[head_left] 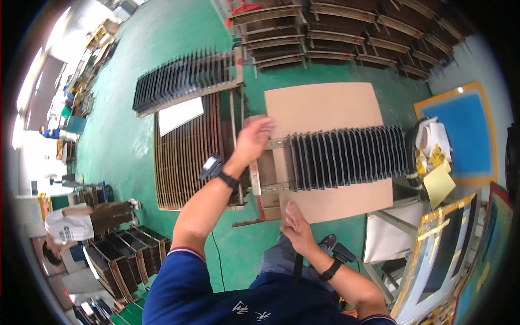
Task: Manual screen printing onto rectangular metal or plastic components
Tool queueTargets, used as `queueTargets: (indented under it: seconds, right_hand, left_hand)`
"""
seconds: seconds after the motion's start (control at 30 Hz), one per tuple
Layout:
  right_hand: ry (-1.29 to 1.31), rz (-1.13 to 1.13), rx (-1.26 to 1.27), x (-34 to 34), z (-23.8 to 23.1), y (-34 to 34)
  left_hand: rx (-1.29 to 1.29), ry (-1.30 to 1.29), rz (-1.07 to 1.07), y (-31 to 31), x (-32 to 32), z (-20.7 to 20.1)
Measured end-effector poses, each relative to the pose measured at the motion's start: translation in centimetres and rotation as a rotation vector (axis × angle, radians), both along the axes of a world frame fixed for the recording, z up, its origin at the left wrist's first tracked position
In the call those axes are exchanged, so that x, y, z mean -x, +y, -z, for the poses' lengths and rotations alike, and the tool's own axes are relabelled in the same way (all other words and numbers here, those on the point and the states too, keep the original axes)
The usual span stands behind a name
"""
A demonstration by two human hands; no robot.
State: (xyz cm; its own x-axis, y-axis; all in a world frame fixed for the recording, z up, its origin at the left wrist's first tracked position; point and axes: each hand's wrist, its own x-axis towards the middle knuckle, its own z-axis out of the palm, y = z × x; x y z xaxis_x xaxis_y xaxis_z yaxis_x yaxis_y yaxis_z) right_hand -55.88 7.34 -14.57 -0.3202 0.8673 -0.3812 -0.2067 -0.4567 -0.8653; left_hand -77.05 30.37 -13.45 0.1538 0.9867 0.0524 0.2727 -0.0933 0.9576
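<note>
Head view, green floor (179, 27), black rack (346, 157) over brown board (325, 105), left fingers (264, 124), right fingers (293, 214) loosely spread

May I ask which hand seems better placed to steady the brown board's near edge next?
Likely the right hand: it is at a near corner of the brown board; the left hand is farther off, beside the black rack.

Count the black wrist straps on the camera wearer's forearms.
2: left strap behind the left hand, right strap behind the right hand.
</note>
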Motion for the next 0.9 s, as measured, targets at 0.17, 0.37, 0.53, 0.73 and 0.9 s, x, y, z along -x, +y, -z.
queueTargets:
  seconds: [0.17, 0.37, 0.53, 0.73, 0.9]
  right_hand:
    - [-0.284, -0.038, 0.025, -7.1, -3.8, -4.5]
    - [-0.497, 0.360, -0.072, -12.0, -5.9, -10.3]
    - [-0.516, 0.731, -0.038, -16.7, -7.4, -19.3]
    - [-1.020, 1.152, -0.025, -21.6, -8.5, -37.9]
    - [-1.231, 1.510, 0.396, -27.4, -6.5, -64.3]
  left_hand:
    - [0.112, -0.138, -0.136, -5.9, -2.5, -7.7]
    - [0.078, -0.171, 0.298, -15.8, -8.1, -10.3]
    - [0.241, -0.369, 0.718, -22.2, -20.7, -10.8]
    - [0.194, -0.298, 1.123, -30.1, -32.4, -14.1]
    - [0.169, -0.177, 1.280, -40.5, -38.3, -14.8]
